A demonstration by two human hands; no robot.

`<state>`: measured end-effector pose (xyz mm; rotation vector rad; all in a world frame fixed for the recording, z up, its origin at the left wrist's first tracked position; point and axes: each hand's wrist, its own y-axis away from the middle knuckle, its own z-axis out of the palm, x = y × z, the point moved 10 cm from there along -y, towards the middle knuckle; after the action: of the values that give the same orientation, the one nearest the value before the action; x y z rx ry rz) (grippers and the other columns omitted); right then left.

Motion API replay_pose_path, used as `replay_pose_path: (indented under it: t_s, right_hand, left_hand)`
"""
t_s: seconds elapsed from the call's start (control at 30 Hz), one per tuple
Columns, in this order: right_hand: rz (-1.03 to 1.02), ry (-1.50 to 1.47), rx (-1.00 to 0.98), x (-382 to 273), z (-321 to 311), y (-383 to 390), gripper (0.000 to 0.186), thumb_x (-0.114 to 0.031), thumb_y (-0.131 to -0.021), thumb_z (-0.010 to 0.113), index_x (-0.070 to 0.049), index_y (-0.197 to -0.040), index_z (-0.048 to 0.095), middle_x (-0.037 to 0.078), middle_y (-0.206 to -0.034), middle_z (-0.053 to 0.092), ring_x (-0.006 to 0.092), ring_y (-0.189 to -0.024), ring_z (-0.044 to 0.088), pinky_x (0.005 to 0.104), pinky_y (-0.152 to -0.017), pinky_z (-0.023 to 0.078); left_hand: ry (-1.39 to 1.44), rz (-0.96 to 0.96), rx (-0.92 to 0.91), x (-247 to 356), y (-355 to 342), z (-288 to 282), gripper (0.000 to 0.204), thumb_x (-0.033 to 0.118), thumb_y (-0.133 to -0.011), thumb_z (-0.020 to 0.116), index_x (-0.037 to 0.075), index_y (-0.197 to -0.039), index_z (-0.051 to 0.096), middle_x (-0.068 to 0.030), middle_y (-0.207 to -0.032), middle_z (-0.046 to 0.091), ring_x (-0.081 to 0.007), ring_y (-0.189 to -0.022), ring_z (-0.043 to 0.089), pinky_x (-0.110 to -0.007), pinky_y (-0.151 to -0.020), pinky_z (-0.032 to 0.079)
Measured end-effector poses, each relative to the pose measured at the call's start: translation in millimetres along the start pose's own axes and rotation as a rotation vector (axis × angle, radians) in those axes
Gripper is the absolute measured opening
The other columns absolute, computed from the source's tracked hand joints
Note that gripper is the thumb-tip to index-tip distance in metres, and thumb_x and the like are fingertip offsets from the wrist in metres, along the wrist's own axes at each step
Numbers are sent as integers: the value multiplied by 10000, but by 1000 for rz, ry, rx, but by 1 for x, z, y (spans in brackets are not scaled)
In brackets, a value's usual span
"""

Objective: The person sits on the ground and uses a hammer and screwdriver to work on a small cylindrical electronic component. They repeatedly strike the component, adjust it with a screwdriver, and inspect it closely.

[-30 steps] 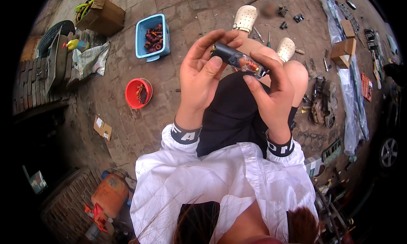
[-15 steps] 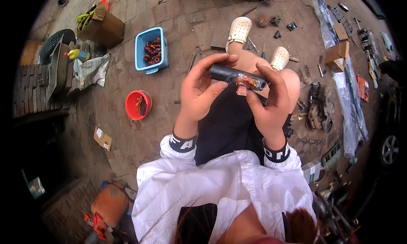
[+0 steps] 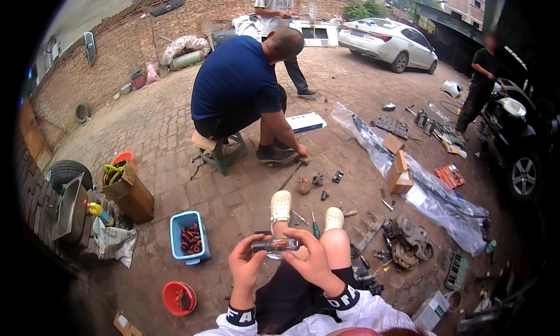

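My left hand (image 3: pixel 242 263) and my right hand (image 3: pixel 312 263) grip opposite ends of a dark cylindrical part (image 3: pixel 265 246) over my lap, fingers curled round it; copper-coloured bits show in its side, too small to make out. Beyond it are my cream clogs (image 3: pixel 281 204), a green-handled screwdriver (image 3: pixel 315 225) and loose metal parts (image 3: pixel 324 195). To the left sit a blue tub (image 3: pixel 179 245) of reddish pieces and a red bucket (image 3: pixel 172 295).
A person in blue (image 3: pixel 230 85) sits on a stool, hand at a hammer. Two other people (image 3: pixel 274 6) (image 3: pixel 484 91) stand farther off. A cardboard box (image 3: pixel 129 193), plastic sheeting (image 3: pixel 443 219), oily castings (image 3: pixel 408 242), a brick wall (image 3: pixel 116 56) and a white car (image 3: pixel 385 41) surround me.
The view has tilted up, bringing the other people, wall and car into sight. My hands and the cylinder now sit lower in the picture, still held together, the part closer to level.
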<state>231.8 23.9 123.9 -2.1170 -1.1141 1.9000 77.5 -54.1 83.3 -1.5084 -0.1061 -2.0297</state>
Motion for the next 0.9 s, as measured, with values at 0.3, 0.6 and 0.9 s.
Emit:
replay_pose_path:
  t_s: [0.3, 0.6, 0.9]
  right_hand:
    - [14, -75, -4, -1, -2, 8, 378, -104, -746, 745, -9, -1095, 637, 124, -993, 640, 250, -925, 602, 328, -810, 470]
    - [390, -535, -112, 34, 22, 28, 337, -93, -875, 664, 24, -1177, 571, 48, -1049, 634, 100, -910, 586, 227, -778, 471]
    - [713, -1066, -181, 55, 49, 60, 479, -330, -920, 626, 35, -1217, 535, 48, -1053, 617, 91, -864, 556, 228, -741, 458]
  left_hand:
    - [-16, -1, 9, 5, 11, 5, 408, 49, -823, 698, -34, -1196, 555, -171, -1107, 659, -202, -1016, 637, -302, -908, 482]
    - [54, -13, 117, 15, 12, 22, 571, 47, -800, 716, -29, -1308, 466, -186, -1146, 635, -187, -1013, 628, -295, -912, 480]
    - [-171, 108, -142, 31, 18, 48, 523, 50, -753, 742, -56, -1226, 546, -196, -1142, 639, -224, -1028, 624, -327, -898, 490]
